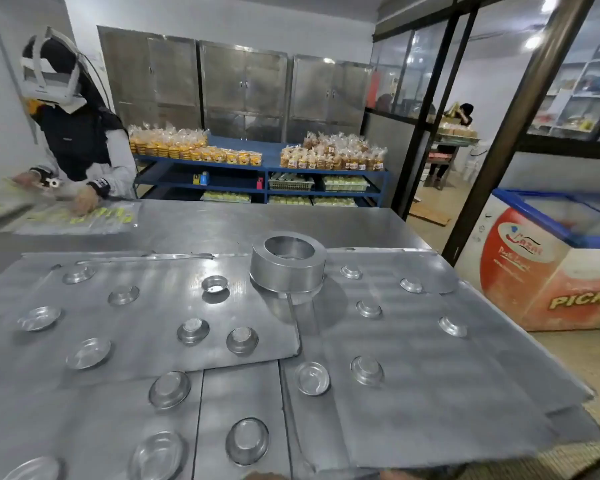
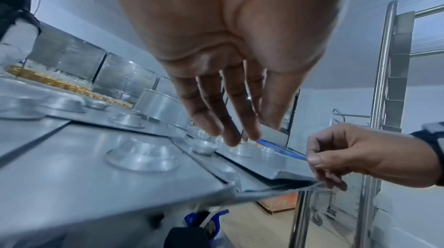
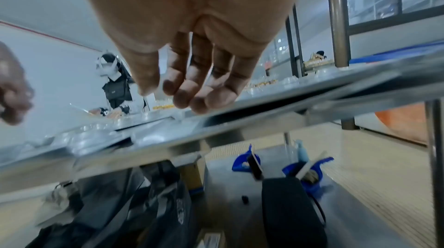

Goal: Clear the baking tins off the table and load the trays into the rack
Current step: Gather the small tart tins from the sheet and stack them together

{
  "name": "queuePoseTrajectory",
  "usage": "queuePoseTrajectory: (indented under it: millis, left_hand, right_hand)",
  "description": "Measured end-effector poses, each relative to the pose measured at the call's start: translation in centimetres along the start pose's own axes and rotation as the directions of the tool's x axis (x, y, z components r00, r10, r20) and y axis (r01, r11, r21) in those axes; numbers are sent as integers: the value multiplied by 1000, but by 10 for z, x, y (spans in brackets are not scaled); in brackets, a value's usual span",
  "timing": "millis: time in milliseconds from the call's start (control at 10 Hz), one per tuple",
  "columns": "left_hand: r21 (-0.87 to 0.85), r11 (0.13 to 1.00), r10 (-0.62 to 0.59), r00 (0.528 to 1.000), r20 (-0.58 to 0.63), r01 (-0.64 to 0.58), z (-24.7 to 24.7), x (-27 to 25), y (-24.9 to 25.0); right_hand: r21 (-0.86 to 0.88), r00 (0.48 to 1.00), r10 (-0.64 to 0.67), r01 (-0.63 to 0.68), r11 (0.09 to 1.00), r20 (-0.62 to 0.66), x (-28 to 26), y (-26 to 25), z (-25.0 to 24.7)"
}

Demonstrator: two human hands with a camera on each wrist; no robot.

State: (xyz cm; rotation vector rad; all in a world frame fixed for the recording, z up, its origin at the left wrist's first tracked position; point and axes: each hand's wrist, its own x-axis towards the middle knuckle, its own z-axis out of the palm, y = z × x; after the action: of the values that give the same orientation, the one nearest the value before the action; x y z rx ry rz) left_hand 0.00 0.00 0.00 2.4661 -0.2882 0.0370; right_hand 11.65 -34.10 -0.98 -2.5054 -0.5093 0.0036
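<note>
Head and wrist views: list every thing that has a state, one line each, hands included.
left hand, open, fingers straight above the trays
right hand, pinches the right tray at its near edge
right tray, overhanging the table, small tins on it
large round tin, upright, empty, straddling two trays
cabinet doors, shut

bagged pastries (image 1: pixel 194 148) on blue shelving (image 1: pixel 326 169); chest freezer (image 1: pixel 548 258) right.

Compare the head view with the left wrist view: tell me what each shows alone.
Head view only: the chest freezer and the packed goods on the blue shelves.
Left wrist view only: the tray rack, the open left hand and the right hand pinching a tray's edge.
Both: the big round tin and small tins on trays.
</note>
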Motion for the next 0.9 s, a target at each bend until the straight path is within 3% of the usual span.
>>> queuePoseTrajectory:
  millis: [100, 200, 600, 700, 900]
  left_hand:
    - [-3, 988, -154, 982, 109, 155, -58, 62, 40]
    - [64, 994, -93, 994, 60, 89, -66, 108, 44]
    - [252, 924, -321, 941, 105, 287, -26, 245, 25]
    - [308, 877, -414, 905, 94, 370, -11, 266, 19]
    - [346, 815, -527, 842, 111, 465, 3, 287, 8]
  right_hand:
    - [-7, 987, 145, -145, 989, 72, 31, -61, -32]
    - [-39, 996, 70, -69, 997, 46, 67, -74, -45]
    - [-261, 981, 102, -56, 964, 164, 186, -30, -54]
    - [-269, 980, 82, -31, 963, 181, 214, -16, -55]
    - [-309, 941, 50, 59, 949, 334, 246, 3, -56]
